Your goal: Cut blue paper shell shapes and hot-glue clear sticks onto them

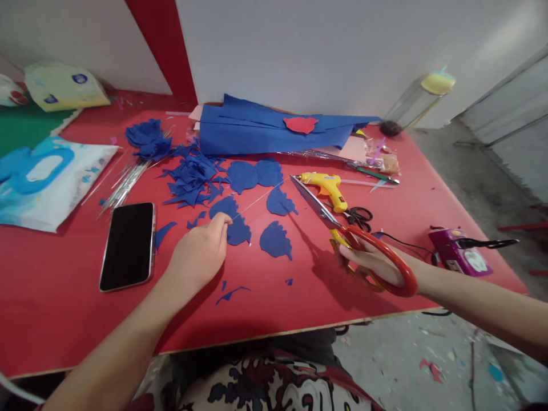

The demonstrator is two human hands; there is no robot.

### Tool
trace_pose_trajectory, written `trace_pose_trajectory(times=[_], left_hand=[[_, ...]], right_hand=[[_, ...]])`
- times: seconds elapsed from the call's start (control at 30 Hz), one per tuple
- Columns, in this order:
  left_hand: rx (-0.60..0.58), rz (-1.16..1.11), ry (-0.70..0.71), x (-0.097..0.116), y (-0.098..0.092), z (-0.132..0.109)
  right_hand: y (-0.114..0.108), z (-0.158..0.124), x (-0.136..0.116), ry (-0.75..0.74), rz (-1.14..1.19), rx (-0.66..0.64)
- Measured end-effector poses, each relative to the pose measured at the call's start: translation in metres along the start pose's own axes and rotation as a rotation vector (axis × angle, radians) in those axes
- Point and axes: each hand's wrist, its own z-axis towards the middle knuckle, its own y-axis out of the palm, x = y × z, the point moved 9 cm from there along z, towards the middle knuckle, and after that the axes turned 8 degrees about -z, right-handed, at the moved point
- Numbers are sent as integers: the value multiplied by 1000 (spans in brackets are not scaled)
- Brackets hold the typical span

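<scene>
My left hand (200, 251) is closed in a pinch on one end of a thin pale strand (261, 198), which could be wire or thread. The strand runs up and right toward the blade tips of large red-handled scissors (319, 208). Those scissors are in my right hand (363, 260), its fingers through the handles; whether the tips touch the strand I cannot tell. Below the strand lie two blue leaf-shaped cutouts (276, 240) with jagged edges. A blue piece (240, 228) lies partly behind my left fingers, and more blue cutouts (252, 174) rest above it.
A yellow glue gun (325, 185) and small black scissors (359, 218) lie beyond the blades. Left are a phone (127, 246), a wipes pack (64, 182), silvery stems (128, 185) and blue scraps (192, 177). Folded blue sheets (257, 128) lie behind; a purple box (460, 251) sits right.
</scene>
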Motion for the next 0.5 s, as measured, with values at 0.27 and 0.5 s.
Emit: trace_pose_trajectory(times=[0.27,0.5], left_hand=[[-48,222,-153,-8,1,3],[16,254,-160,-4,0,0]], right_hand=[[-2,1,0,-19,-20,40],[-25,25,-34,-301,25,226]])
